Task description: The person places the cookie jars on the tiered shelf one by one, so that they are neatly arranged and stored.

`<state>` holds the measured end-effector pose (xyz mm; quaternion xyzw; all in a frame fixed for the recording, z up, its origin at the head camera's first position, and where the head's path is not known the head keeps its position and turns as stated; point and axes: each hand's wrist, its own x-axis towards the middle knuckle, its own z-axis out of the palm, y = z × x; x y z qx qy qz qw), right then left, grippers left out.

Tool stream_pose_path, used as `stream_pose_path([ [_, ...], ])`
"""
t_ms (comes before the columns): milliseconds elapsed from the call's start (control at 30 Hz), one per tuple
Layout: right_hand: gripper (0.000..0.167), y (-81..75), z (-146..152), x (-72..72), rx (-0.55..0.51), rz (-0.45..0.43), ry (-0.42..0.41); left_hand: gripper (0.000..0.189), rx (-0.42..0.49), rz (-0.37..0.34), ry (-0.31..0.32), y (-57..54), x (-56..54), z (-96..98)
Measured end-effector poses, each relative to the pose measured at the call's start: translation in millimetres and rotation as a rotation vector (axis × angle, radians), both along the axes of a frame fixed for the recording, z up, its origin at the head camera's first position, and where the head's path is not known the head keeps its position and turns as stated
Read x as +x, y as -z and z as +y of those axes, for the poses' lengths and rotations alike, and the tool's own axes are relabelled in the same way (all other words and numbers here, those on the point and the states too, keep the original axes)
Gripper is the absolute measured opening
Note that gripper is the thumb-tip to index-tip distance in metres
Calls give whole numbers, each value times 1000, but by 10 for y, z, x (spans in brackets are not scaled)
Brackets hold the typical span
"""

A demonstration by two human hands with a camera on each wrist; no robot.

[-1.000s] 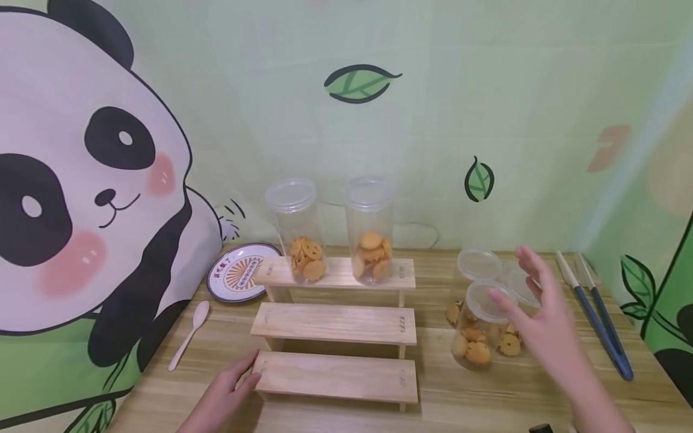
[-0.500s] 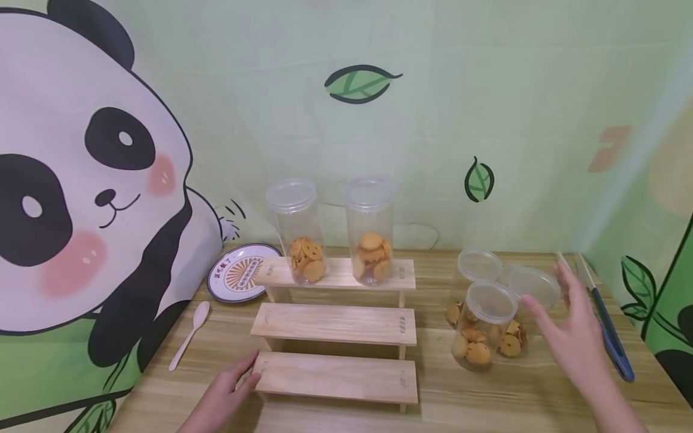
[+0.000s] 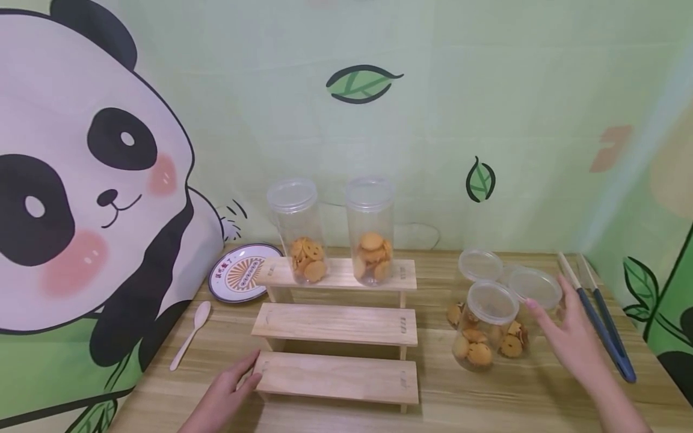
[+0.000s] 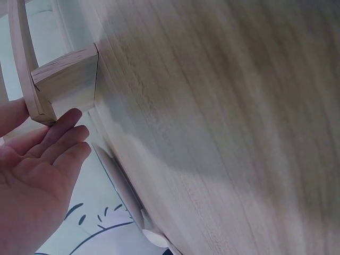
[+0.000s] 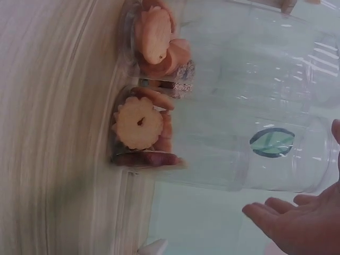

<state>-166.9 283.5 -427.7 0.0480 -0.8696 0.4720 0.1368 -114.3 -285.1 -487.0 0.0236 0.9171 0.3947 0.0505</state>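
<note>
My left hand [image 3: 224,388] holds the left end of the lowest step of a three-step wooden display stand [image 3: 335,377]; the board's corner lies between thumb and fingers in the left wrist view. My right hand [image 3: 576,337] is spread beside the lid of the right-hand clear jar [image 3: 533,287], thumb on the near side and fingers on the far side. Contact there cannot be made out. Cookies [image 5: 139,123] lie in this jar's bottom. Close by stand a front jar [image 3: 491,300] and a back jar [image 3: 480,264], lidded too, with cookies inside.
Two lidded cookie jars [image 3: 296,231] stand on the top step. At the left lie a white spoon [image 3: 189,334] and a round patterned plate [image 3: 238,288], partly behind the stand. Blue-handled tongs [image 3: 603,325] lie right of my right hand. A printed backdrop [image 3: 422,120] rises behind the table.
My right hand has moved right and down from above the front jar to the right-hand jar's side. My left hand has stayed at the lowest step.
</note>
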Motion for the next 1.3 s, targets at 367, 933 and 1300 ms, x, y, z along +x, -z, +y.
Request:
stream_pose_path([
  [367,73,73,10,-43,-44,53,-48,52,12,-9,0,0,4,2],
  [933,67,-76,52,23,15,100,84,50,-2,20,3,-1,4,31],
  [1300,71,-278,103,179,18,74,119,50,9,31,8,3,15,21],
])
